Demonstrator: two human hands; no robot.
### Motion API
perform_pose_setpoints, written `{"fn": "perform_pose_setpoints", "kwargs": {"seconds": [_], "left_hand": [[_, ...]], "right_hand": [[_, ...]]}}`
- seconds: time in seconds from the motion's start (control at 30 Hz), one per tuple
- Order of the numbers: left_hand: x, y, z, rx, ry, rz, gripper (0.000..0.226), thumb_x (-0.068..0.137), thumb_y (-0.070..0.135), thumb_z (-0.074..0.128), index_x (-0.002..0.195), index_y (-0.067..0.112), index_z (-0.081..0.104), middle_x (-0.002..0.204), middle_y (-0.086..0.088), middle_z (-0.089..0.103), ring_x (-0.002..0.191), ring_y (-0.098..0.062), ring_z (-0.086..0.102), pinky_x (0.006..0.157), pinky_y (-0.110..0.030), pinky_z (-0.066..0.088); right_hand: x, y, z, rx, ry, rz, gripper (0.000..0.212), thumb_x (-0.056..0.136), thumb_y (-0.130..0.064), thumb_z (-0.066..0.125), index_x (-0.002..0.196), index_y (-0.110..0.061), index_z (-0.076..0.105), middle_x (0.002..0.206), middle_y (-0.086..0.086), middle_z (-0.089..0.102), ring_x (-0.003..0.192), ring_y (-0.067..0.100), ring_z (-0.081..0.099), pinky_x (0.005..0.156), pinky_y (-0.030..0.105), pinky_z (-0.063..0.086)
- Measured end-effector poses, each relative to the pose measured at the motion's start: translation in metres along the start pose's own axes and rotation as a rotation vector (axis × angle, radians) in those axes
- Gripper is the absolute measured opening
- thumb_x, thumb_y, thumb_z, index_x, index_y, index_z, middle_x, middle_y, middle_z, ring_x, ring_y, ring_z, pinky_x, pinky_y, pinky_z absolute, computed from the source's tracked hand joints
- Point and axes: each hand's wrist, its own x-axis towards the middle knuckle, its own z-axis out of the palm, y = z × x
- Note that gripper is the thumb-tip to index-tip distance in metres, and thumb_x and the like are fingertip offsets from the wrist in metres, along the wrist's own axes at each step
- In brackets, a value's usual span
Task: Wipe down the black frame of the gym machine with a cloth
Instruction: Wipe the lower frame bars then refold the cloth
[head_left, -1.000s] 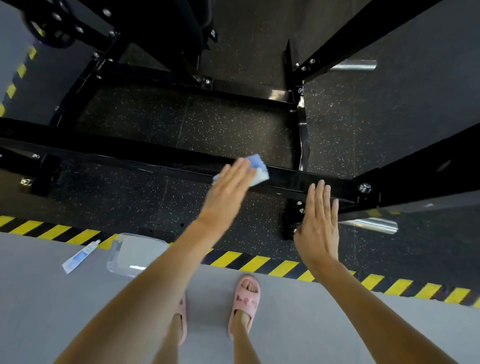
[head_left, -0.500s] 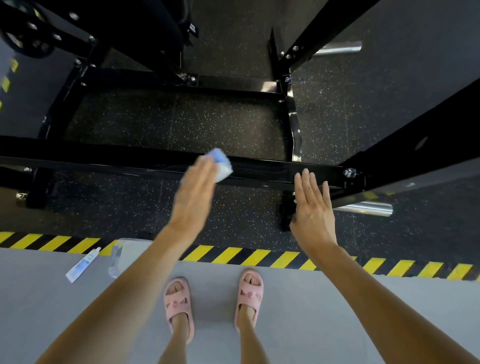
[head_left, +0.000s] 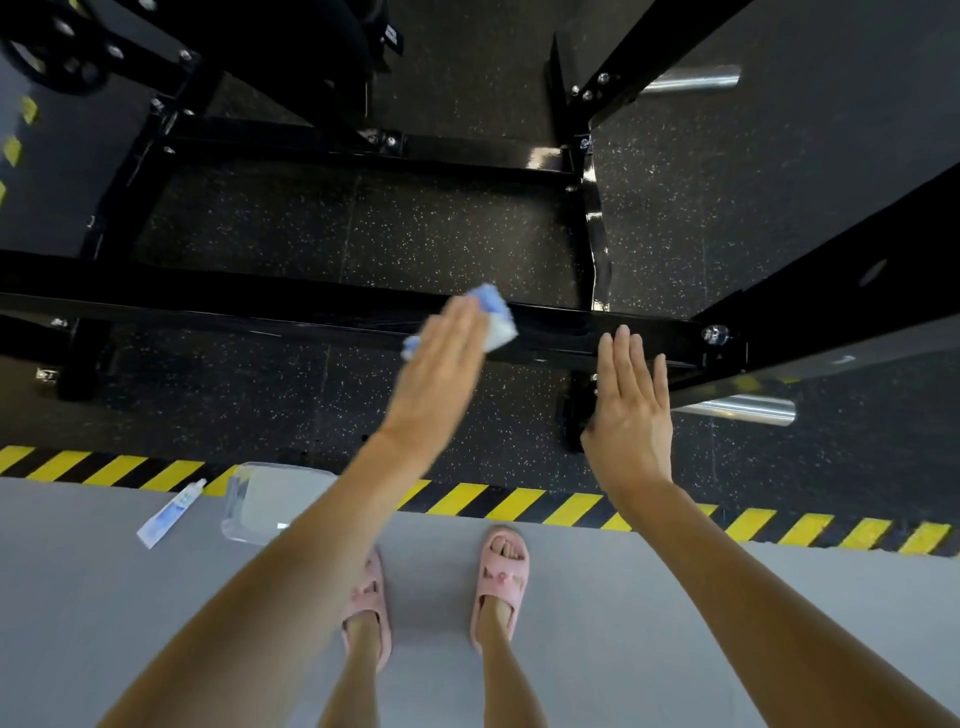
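A black horizontal bar of the gym machine frame (head_left: 234, 312) runs across the middle of the head view, glossy and streaked near its right end. My left hand (head_left: 441, 374) lies flat with straight fingers on a blue and white cloth (head_left: 496, 319) and presses it onto the top of that bar. Most of the cloth is hidden under the fingers. My right hand (head_left: 631, 405) is flat and holds nothing, its fingertips at the bar's front edge near a bolted joint (head_left: 714, 335); I cannot tell if they touch it.
A yellow and black hazard stripe (head_left: 571, 506) divides speckled rubber flooring from grey floor. A clear plastic container (head_left: 270, 499) and a small tube (head_left: 171, 512) lie left of my feet in pink slippers (head_left: 501, 577). Chrome pegs (head_left: 743, 410) stick out at right.
My left hand slid the cloth left along the bar, then back right toward my right hand. The right hand stayed by the joint.
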Motion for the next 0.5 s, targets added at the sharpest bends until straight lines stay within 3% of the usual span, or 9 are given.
{"fn": "perform_pose_setpoints", "kwargs": {"seconds": [0.1,0.17,0.23,0.33,0.43,0.5], "left_hand": [[-0.007,-0.013,0.0,-0.035,0.026,-0.348,0.079,0.069,-0.019,0.064,0.142,-0.002,0.036,0.144,-0.029,0.039,0.134,-0.042,0.038,0.111,-0.049,0.027],[0.009,0.031,0.004,-0.083,0.024,-0.442,0.071,0.077,-0.015,0.057,0.143,0.001,0.037,0.148,-0.028,0.033,0.139,-0.042,0.029,0.114,-0.049,0.018],[0.027,0.088,0.011,-0.159,0.028,-0.26,0.056,0.084,-0.007,0.041,0.14,0.0,0.043,0.147,-0.027,0.037,0.138,-0.043,0.031,0.116,-0.051,0.017],[0.047,0.148,0.014,-0.152,-0.098,0.071,0.051,0.089,0.01,0.03,0.135,0.006,0.051,0.142,-0.021,0.046,0.135,-0.036,0.04,0.114,-0.045,0.03],[0.045,0.119,0.013,-0.121,-0.14,0.22,0.056,0.085,0.0,0.028,0.132,0.007,0.056,0.139,-0.017,0.052,0.131,-0.032,0.047,0.109,-0.044,0.038],[0.032,0.083,0.013,-0.111,-0.043,0.233,0.061,0.079,-0.011,0.029,0.133,0.002,0.054,0.138,-0.02,0.051,0.129,-0.036,0.047,0.107,-0.048,0.039]], "right_hand": [[0.0,-0.004,0.002,0.044,0.006,0.03,0.087,0.064,0.011,0.064,0.144,0.007,0.031,0.152,0.025,0.029,0.142,0.038,0.028,0.117,0.05,0.02],[-0.005,-0.002,0.003,0.066,0.031,0.059,0.085,0.07,0.01,0.055,0.148,0.004,0.023,0.157,0.022,0.019,0.146,0.033,0.017,0.12,0.044,0.012],[-0.014,0.006,0.002,0.093,0.094,0.121,0.082,0.074,0.01,0.05,0.15,0.002,0.019,0.158,0.02,0.013,0.148,0.031,0.01,0.121,0.04,0.005],[-0.028,0.03,-0.006,0.058,0.188,0.196,0.078,0.083,0.007,0.051,0.151,0.001,0.014,0.159,0.02,0.008,0.148,0.029,0.002,0.121,0.037,-0.001],[-0.034,0.051,-0.013,-0.129,0.125,0.144,0.087,0.075,0.008,0.048,0.151,0.002,0.007,0.159,0.02,-0.001,0.148,0.029,-0.009,0.121,0.04,-0.005],[-0.036,0.06,-0.012,-0.292,0.07,0.093,0.085,0.079,0.0,0.047,0.152,0.002,0.002,0.159,0.018,-0.01,0.146,0.026,-0.019,0.12,0.039,-0.01]]}}
